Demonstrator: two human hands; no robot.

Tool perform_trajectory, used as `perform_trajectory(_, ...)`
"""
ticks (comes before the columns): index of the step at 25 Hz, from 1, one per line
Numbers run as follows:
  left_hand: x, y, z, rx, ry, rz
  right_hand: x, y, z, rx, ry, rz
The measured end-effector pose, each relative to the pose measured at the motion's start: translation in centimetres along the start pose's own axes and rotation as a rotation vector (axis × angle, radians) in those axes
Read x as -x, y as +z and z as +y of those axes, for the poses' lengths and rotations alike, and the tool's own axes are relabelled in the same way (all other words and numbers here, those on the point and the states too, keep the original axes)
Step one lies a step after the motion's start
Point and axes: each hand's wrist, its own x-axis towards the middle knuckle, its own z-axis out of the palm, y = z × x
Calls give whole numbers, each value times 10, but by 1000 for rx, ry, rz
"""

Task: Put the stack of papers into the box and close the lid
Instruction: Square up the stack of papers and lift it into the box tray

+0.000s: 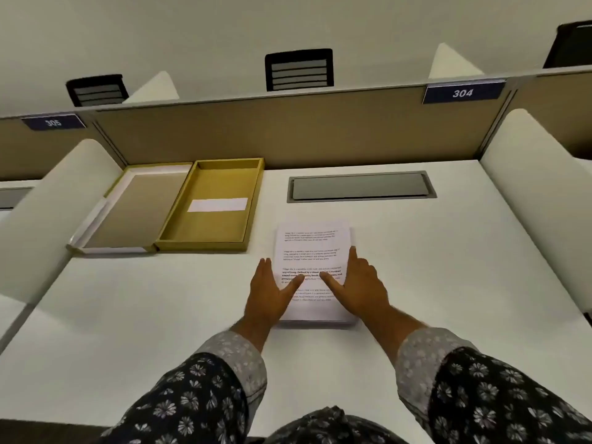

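From the head view I see the stack of papers (312,267) lying flat on the white counter (160,315), just right of centre in the frame. My left hand (272,291) lies flat along the stack's left edge, fingers extended and thumb spread across the printed top sheet. My right hand (358,283) mirrors it on the right edge — fingers straight, thumb angled inward over the text. Neither hand is gripping; both are open and flat against the paper. At centre left the box (211,203) sits open, a white label on its yellow floor. Its lid (128,213) lies folded out flat to the left, touching the box — well apart from the stack.
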Motion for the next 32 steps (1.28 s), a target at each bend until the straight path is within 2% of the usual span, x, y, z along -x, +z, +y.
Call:
perform_trajectory(3,-11,2,-9,196,-125,-88,-4,16,-7,-78,191,-32)
perform_trajectory(7,-20,-1,-16,421,-121,-116,-13,35,-11,-211,392,-14)
perform_trajectory(10,-33,-6,-18,475,-118,-154,-29,29,-7,-347,509,-36)
perform_trajectory(14,-51,-22,-26,493,-150,-271,-38,31,0,-496,540,23)
perform_trajectory(16,-57,-30,-36,504,-148,-316,-37,36,-3,-480,589,36)
perform_trajectory(18,-59,-31,-45,505,-136,-337,-37,41,-7,-363,633,30)
perform_trajectory(20,-58,-28,-48,487,-107,-326,-39,42,-15,-289,634,41)
perform_trajectory(25,-65,-23,-48,476,-72,-292,-46,36,-26,-487,483,9)
perform_trajectory(29,-68,-25,-54,426,11,-313,-43,30,-26,-397,462,-15)
perform_trajectory(32,-73,-21,-56,331,77,-331,-41,32,-21,-498,431,20)
